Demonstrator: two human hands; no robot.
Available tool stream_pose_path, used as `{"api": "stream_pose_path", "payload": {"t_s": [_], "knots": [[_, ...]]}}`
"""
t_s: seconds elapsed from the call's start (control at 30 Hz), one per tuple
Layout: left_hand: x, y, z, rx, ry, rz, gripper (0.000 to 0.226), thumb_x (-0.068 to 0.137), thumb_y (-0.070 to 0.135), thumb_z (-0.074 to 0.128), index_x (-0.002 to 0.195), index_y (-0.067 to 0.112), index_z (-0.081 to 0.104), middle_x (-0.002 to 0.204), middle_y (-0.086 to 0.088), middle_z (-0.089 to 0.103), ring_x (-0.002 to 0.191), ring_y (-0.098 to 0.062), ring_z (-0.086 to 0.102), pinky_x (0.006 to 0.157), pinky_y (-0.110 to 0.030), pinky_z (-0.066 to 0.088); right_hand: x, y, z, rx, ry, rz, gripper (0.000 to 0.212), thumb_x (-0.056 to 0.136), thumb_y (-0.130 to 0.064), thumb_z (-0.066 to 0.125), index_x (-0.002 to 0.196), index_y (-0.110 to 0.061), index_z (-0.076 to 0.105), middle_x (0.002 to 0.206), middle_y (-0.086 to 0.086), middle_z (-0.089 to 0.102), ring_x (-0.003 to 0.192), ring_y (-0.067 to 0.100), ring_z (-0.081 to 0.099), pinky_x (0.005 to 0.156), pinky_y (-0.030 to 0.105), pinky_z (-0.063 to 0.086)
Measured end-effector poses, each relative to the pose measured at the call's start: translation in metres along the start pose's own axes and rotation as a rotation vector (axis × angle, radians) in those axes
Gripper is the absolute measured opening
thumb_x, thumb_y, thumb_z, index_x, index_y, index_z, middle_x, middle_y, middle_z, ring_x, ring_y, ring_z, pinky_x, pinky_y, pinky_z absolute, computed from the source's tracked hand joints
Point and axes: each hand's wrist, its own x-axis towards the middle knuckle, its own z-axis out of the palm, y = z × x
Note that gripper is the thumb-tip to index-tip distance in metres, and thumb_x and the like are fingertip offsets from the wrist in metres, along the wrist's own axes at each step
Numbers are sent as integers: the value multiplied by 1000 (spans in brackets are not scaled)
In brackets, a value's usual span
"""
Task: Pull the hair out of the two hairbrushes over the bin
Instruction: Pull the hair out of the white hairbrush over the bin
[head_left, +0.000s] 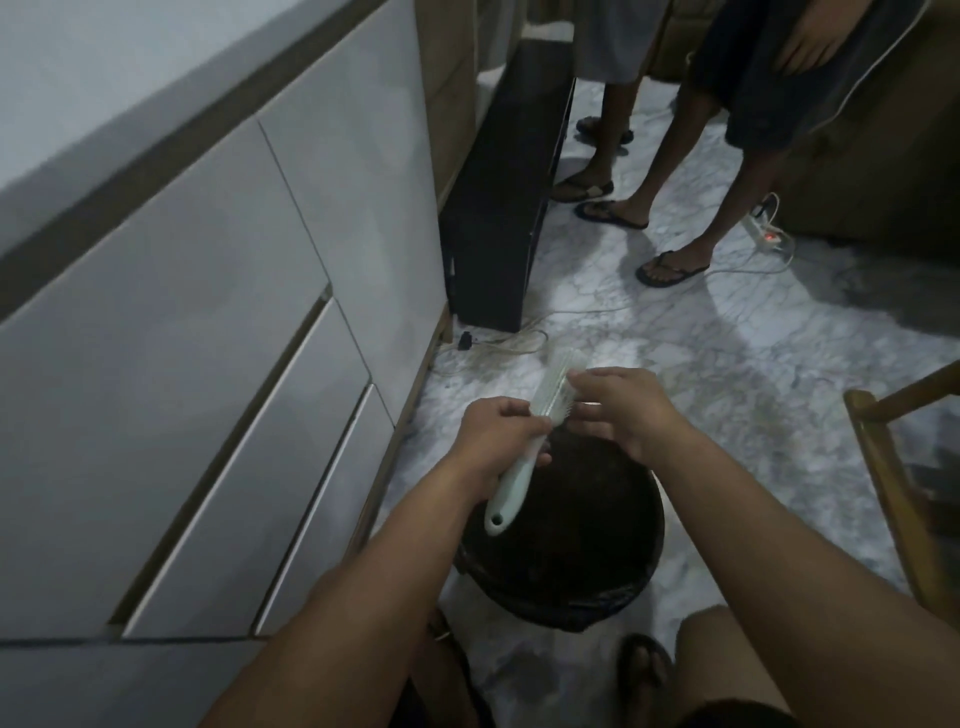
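A pale mint-green hairbrush (519, 467) is held over a dark round bin (571, 535) on the marble floor. My left hand (493, 441) grips the brush around the top of its handle, with the handle end pointing down toward me. My right hand (618, 405) is at the bristle side of the brush head, fingers curled and pinching at the bristles. Any hair between the fingers is too small to make out. Only one hairbrush is in view.
A grey cabinet with drawers (208, 364) runs along the left. A black box (509, 197) stands on the floor beyond the bin, with white cables (498, 345) and a power strip (763, 231). Two people's legs (670, 171) stand behind. A wooden chair frame (893, 483) is at right.
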Motion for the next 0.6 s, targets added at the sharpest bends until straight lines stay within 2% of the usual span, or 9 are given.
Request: {"api": "stream_pose_path", "payload": {"t_s": [0.1,0.17,0.23,0.27,0.33,0.37,0.43,0.5,0.6], "knots": [[-1,10,0,30,7,37,25,78,-5,73,99,8,68,105,-18,69,86,-28,70,81,-43,60,4,-26,4,-36,-29,-7,19,87,-9,66,102,4,65,94,20,70,75,27,71,57,34,59],[-2,22,1,85,31,25,41,74,-6,75,111,10,67,100,-16,71,86,-28,71,85,-45,59,10,-46,6,-98,-54,-32,15,88,-8,65,99,2,65,94,19,69,79,29,71,62,37,61],[-4,39,3,119,71,-8,53,71,-4,79,118,14,65,93,-12,71,87,-29,71,85,-46,59,15,-70,9,-171,-52,-61,22,87,-9,66,105,3,64,98,19,70,84,31,71,65,40,61],[-7,50,5,106,92,-5,54,70,-4,80,119,12,64,91,-11,71,84,-29,71,81,-43,59,17,-84,12,-195,-52,-69,24,86,-9,67,107,3,63,98,19,70,85,31,72,64,40,61],[-13,77,9,74,167,23,46,73,-7,78,115,6,65,85,-8,67,74,-22,68,66,-31,57,17,-116,20,-249,-79,-91,27,85,-9,69,109,2,61,94,19,69,81,29,71,61,39,61],[-18,91,11,60,220,37,40,73,-9,78,110,4,66,83,-6,65,72,-20,66,65,-31,56,15,-133,26,-280,-96,-106,27,85,-10,69,108,1,60,90,17,69,78,27,71,59,38,61],[-30,121,14,8,313,63,31,72,-11,78,95,6,66,83,-5,64,78,-21,64,76,-40,59,7,-170,41,-321,-120,-140,26,85,-10,70,107,-4,58,84,15,66,70,23,68,52,34,59],[-45,154,15,-41,389,90,29,71,-9,79,85,11,63,87,-6,65,81,-22,64,83,-41,58,-3,-209,60,-361,-133,-178,25,84,-8,71,104,-6,56,80,13,63,63,22,64,46,30,57],[-71,202,8,-91,493,158,26,72,-5,79,85,9,62,83,-5,66,72,-15,62,70,-31,55,-20,-266,96,-469,-154,-253,16,81,-11,74,88,-9,60,77,13,63,59,20,63,49,33,57]]}}
